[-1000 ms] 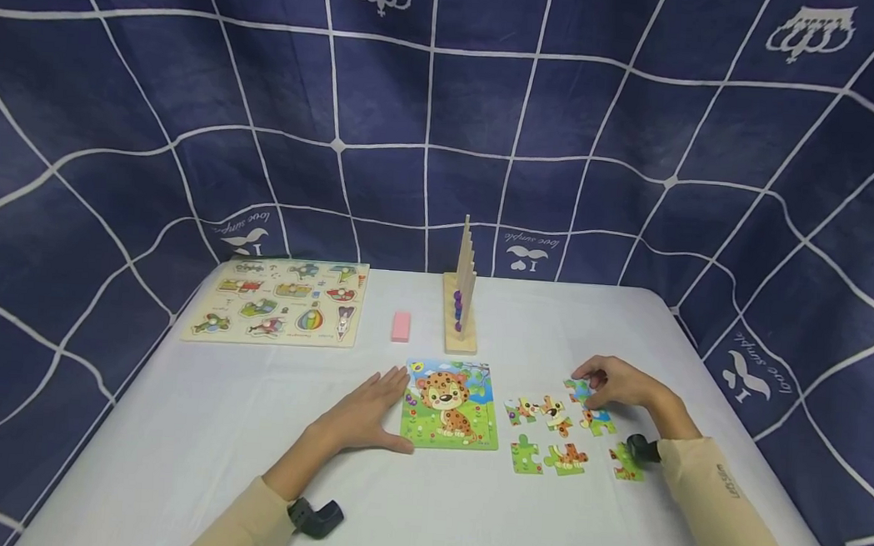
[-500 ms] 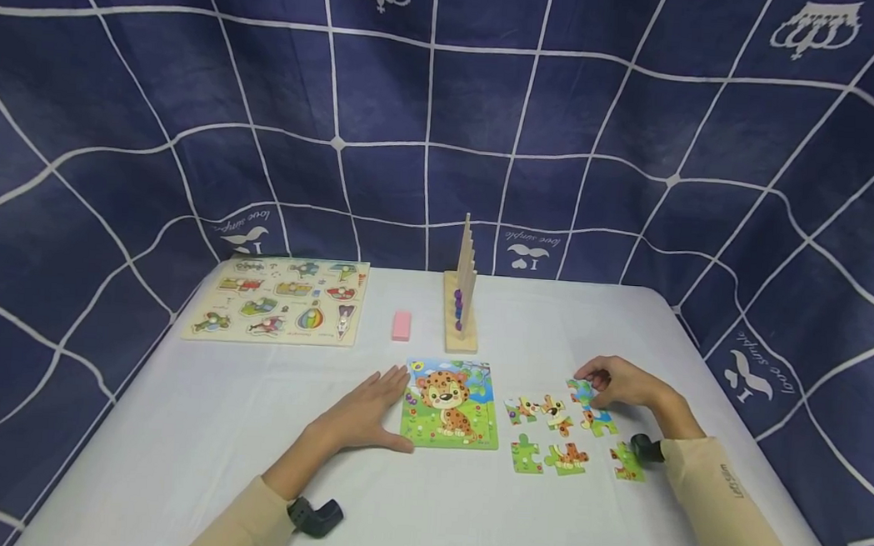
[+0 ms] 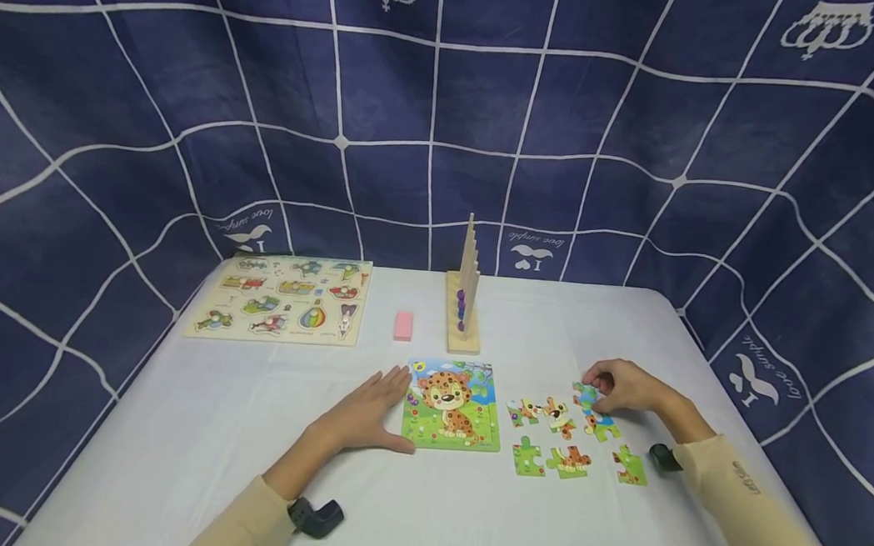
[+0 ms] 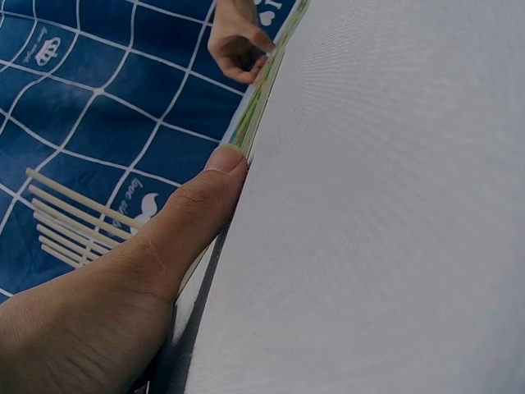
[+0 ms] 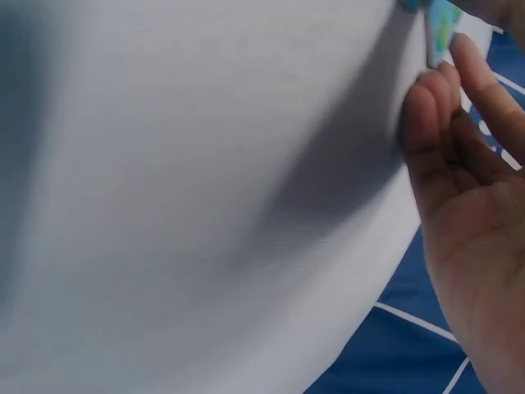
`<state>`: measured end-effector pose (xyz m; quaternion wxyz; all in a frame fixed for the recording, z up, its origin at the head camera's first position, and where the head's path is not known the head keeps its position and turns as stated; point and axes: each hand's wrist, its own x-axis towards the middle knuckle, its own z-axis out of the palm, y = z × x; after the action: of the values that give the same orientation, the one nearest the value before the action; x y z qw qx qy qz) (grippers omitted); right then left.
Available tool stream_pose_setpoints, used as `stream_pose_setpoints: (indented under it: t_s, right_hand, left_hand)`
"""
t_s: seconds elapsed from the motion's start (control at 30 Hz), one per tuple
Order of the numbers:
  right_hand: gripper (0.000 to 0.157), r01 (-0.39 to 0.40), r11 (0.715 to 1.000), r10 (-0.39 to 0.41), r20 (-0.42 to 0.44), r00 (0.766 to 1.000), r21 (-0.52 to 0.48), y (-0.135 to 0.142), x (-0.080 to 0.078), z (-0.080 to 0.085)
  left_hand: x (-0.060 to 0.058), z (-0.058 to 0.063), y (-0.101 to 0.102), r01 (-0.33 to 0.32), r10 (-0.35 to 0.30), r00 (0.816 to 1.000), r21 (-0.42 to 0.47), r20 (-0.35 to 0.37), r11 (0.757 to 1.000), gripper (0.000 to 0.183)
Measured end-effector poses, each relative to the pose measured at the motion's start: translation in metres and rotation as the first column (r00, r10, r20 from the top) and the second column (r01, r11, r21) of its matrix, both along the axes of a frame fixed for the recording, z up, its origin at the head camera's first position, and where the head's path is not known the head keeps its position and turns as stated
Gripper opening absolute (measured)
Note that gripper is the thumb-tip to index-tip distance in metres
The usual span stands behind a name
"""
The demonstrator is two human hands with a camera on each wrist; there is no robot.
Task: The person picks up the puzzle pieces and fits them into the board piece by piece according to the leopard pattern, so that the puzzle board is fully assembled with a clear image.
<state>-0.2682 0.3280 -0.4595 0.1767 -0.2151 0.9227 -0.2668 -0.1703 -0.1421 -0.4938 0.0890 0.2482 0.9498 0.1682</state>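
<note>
My left hand (image 3: pixel 364 410) lies with extended fingers along the left side of a square puzzle board (image 3: pixel 451 404) printed with a spotted leopard cub. Its thumb (image 4: pixel 205 197) touches the board's edge in the left wrist view. At the right, my right hand (image 3: pixel 629 387) pinches a blue-and-green jigsaw piece (image 3: pixel 585 395) between thumb and fingers. A sliver of that piece (image 5: pixel 443 29) shows in the right wrist view. Just below it lies another jigsaw piece (image 3: pixel 604 428). Several loose pieces, among them a green one (image 3: pixel 527 458) and one with orange paws (image 3: pixel 570 461), lie between board and hand.
A wooden peg stand (image 3: pixel 464 341) with purple and blue beads stands behind the board. Left of it lies a pink block (image 3: pixel 403 326). A vehicle peg puzzle (image 3: pixel 278 299) sits at the back left. A blue checked curtain (image 3: pixel 383 178) surrounds the white table (image 3: pixel 422 514).
My right hand and wrist have shifted slightly to the right at the jigsaw pieces. The left hand keeps its place beside the board, and the head view has turned a little.
</note>
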Motion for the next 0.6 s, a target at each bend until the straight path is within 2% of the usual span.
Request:
stream_pose_setpoints:
  t_s: [0.2, 0.6]
  right_hand:
    - [0.038, 0.027, 1.000, -0.027, -0.084, 0.996, 0.006, 0.0017, 0.0043, -0.0070]
    - [0.040, 0.057, 0.998, -0.056, -0.086, 0.995, 0.010, 0.0064, 0.0028, -0.0080]
  left_hand:
    - [-0.0015, 0.0021, -0.0007, 0.001, -0.002, 1.000, -0.021, -0.011, 1.000, 0.124]
    - [-0.0020, 0.0020, 0.0009, -0.004, 0.004, 1.000, -0.010, 0.007, 1.000, 0.124]
